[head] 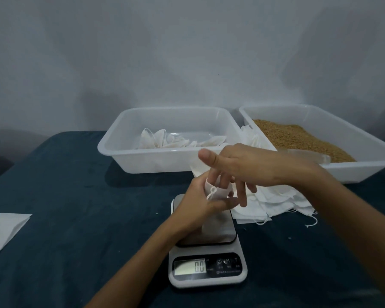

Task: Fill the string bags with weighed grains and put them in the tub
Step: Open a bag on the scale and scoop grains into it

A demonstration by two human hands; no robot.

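Above the scale [207,241], near the middle of the table [65,218], a small white bag [216,192] is held up. It is gripped by the left hand [200,203], whose fingers are curled round its top. The fingers of the right hand [242,170] are kept straight and apart, and some are pushed into the bag's mouth to open it.

No weight is shown on the scale yet. The bag looks soft, thin and very light, so it will probably flop and fold if it is not held open. It is best taken by the rim, near the string.

More empty bags [276,201] are piled just right of the scale. A tub [165,161] with a few bags in it is set at the back edge, and a tray of grains [298,138] is set at the back right corner.

Much of the bag is hidden by the hands. The tray is cut off at the right edge, and a clear scoop in it can hardly be made out.
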